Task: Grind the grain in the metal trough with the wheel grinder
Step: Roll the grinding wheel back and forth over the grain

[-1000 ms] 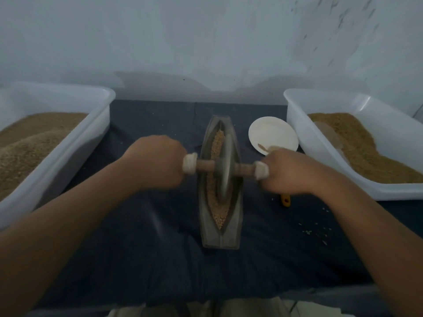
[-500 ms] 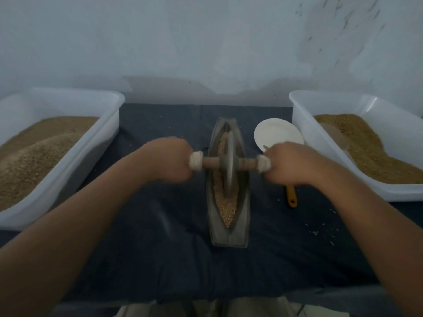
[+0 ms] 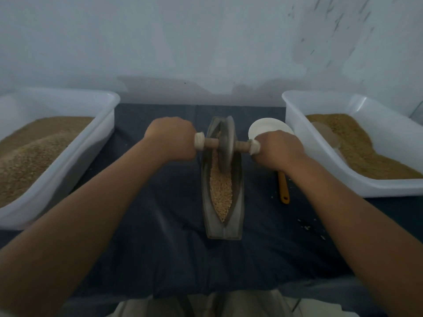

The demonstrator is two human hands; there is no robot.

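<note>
A boat-shaped metal trough point(image 3: 238, 202) lies lengthwise on the dark cloth, with pale grain point(image 3: 220, 191) along its groove. The grey wheel grinder point(image 3: 226, 145) stands upright in the far half of the trough on a wooden axle. My left hand point(image 3: 171, 138) grips the axle's left end. My right hand point(image 3: 278, 149) grips the right end. The grain under and beyond the wheel is mostly hidden.
Two white tubs of brown grain flank the trough, the left tub point(image 3: 100, 138) and the right tub point(image 3: 295, 133). A white dish point(image 3: 265, 128) sits behind my right hand, and an orange-handled spoon point(image 3: 283, 188) lies beside the trough. Spilled grains point(image 3: 306, 227) dot the cloth.
Both hands have pushed the wheel away from me along the trough, from its middle to the far half. More grain now shows in the near half.
</note>
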